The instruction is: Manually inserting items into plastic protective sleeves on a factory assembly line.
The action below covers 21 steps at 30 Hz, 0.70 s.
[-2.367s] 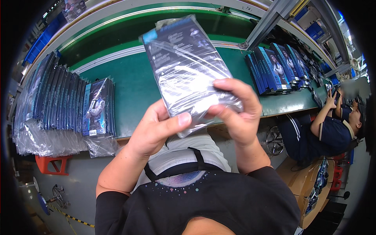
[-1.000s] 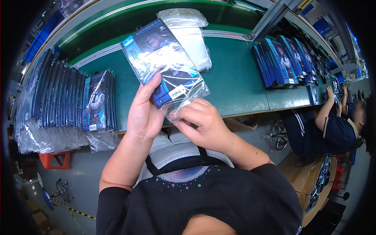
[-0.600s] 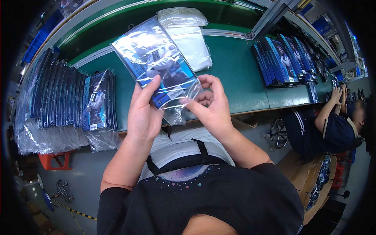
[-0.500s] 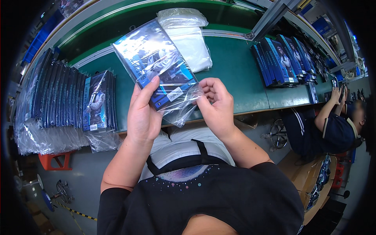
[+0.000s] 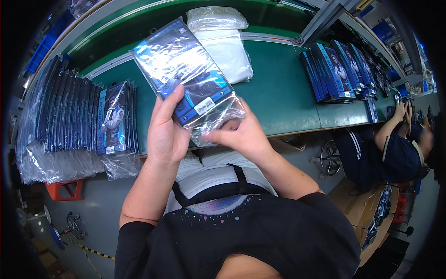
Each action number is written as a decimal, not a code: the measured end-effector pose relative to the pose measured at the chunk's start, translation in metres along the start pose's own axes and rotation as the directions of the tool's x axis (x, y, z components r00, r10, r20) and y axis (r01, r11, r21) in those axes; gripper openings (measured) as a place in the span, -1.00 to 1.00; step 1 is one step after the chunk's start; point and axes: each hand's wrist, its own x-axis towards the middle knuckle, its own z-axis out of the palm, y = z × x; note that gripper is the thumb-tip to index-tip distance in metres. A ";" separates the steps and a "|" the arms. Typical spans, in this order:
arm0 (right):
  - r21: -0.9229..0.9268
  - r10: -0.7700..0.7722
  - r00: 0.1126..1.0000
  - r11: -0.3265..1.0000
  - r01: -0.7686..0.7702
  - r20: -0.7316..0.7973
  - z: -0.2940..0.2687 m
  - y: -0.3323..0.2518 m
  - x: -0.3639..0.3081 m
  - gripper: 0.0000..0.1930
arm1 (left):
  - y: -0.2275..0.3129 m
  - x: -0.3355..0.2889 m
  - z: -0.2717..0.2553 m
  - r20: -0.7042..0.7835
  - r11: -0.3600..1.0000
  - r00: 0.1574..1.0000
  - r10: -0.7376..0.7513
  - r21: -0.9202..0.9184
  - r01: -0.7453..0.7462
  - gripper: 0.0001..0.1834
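Note:
A flat blue-and-black box (image 5: 186, 69) in a clear plastic bag is tilted in front of me, above the bench edge. My left hand (image 5: 166, 125) grips its lower left side, thumb on the front face and fingers behind. At the lower end, the loose clear bag flap (image 5: 216, 118) spreads past the box. My right hand (image 5: 241, 132) has that flap between thumb and fingers; some of the fingers are hidden behind the plastic. A pale label sits near the box's lower edge.
Left of me, a row of bagged boxes (image 5: 69, 111) stands on the green bench (image 5: 288, 88). A stack of clear bags (image 5: 225, 51) lies behind the held box. Unbagged boxes (image 5: 332, 72) stand at the right. Farther right, another person (image 5: 395, 144) works at the bench.
My right hand has moved left and lower along the bag's end, its thumb now across the flap. The box has shifted slightly up, and the loose plastic is gathered closer to it.

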 end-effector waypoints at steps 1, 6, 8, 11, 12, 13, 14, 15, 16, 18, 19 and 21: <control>-0.084 0.035 0.998 0.996 -0.030 0.057 0.000 -0.001 -0.004 -0.07 | 0.001 0.002 -0.002 0.003 1.000 1.000 0.002 -0.008 -0.002 -0.61; -0.123 -0.084 0.985 0.990 0.066 -0.152 0.003 0.007 -0.014 0.03 | 0.013 0.007 -0.015 -0.077 0.999 0.996 0.053 0.015 -0.052 -0.67; -0.009 -0.166 0.960 0.986 0.168 -0.228 0.000 0.006 -0.017 -0.34 | 0.015 0.006 -0.016 -0.104 0.997 0.991 0.081 0.024 -0.079 -0.68; 0.078 -0.176 0.981 0.980 0.182 -0.084 -0.006 -0.016 -0.025 -0.66 | 0.012 0.008 -0.017 -0.101 0.996 0.990 0.093 0.026 -0.091 -0.68; 0.169 -0.070 0.998 0.983 0.069 0.000 -0.004 -0.019 -0.024 -0.66 | 0.010 0.008 -0.017 -0.100 0.996 0.991 0.092 0.023 -0.090 -0.68; 0.246 0.027 0.996 0.968 -0.049 0.090 -0.001 -0.021 -0.021 -0.65 | 0.009 0.008 -0.016 -0.104 0.996 0.991 0.090 0.026 -0.088 -0.68; 0.310 0.116 0.975 0.935 -0.171 0.188 -0.001 -0.023 -0.018 -0.65 | 0.006 0.008 -0.015 -0.108 0.996 0.990 0.088 0.030 -0.085 -0.68; 0.505 0.179 0.933 0.800 -0.323 0.312 -0.004 -0.021 -0.015 -0.70 | 0.005 0.007 -0.014 -0.112 0.996 0.990 0.087 0.034 -0.084 -0.67; 0.643 0.113 0.926 0.689 -0.334 0.361 -0.007 -0.016 -0.013 -0.74 | 0.006 0.007 -0.014 -0.128 0.995 0.988 0.091 0.039 -0.087 -0.68; 0.840 -0.041 0.908 0.399 -0.368 0.417 -0.016 -0.004 -0.010 -0.84 | 0.008 0.006 -0.013 -0.158 0.994 0.982 0.100 0.047 -0.093 -0.67; 0.836 -0.130 0.903 0.449 -0.316 0.411 -0.021 -0.003 -0.006 -0.91 | 0.012 0.008 -0.018 -0.150 0.996 0.985 0.090 0.041 -0.085 -0.67; 0.819 -0.179 0.908 0.521 -0.239 0.379 -0.032 -0.005 -0.008 -0.93 | 0.016 0.010 -0.023 -0.130 0.994 0.985 0.110 0.028 -0.107 -0.67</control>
